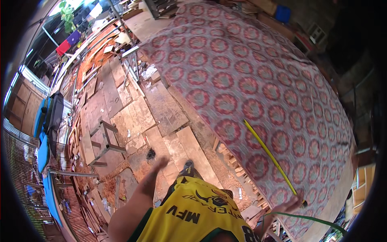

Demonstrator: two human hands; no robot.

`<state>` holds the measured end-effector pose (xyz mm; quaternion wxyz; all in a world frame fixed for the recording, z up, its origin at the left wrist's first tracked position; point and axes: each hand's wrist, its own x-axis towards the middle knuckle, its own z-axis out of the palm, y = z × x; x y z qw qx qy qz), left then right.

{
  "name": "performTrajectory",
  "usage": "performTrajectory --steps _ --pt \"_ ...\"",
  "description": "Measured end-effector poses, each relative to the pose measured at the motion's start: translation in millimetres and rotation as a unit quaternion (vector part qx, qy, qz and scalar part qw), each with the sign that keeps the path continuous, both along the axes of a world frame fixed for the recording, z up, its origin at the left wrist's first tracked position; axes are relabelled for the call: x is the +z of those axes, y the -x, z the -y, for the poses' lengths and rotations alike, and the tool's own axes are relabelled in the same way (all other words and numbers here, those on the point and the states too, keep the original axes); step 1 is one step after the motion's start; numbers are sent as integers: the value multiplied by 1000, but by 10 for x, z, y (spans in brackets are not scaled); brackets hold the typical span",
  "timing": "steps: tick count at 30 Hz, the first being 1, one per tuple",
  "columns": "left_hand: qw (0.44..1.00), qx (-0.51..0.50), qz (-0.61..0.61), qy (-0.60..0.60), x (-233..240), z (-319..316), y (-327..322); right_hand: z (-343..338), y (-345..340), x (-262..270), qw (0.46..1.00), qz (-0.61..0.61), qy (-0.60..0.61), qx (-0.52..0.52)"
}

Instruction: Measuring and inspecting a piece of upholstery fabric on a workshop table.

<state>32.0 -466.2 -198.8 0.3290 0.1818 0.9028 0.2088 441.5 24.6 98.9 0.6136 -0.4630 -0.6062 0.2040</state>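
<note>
My right hand (291, 205) is at the near end of a yellow tape measure (267, 152), gripping it by its dark case, which shows partly past my fingers. The blade lies extended across a large sheet of patterned fabric (225, 103) with rows of red rings on grey. That fabric covers a broad, flat surface on my right. My left hand (163, 161) hangs over the floor, away from the fabric; its fingers are too blurred to make out.
Wooden boards (193, 148) cover the floor, with wood shavings (112, 189) between them. A small wooden frame (105, 142) stands ahead on the left. Stacked wood pieces (239, 169) show beneath the fabric's edge. A green strap (311, 218) crosses near my right wrist. Metal tubes (130, 68) lean farther off.
</note>
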Motion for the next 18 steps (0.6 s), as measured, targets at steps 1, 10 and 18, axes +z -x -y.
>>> performTrajectory --steps 1,10,18 --pt "998 -53 13 37 -241 353 -279 116 430 -44 996 78 26 -36" --pt "961 215 162 -61 -791 2131 72 1200 3799 -76 846 224 24 484" --pt "836 448 77 -307 679 868 2815 1263 5085 -307 770 301 35 562"
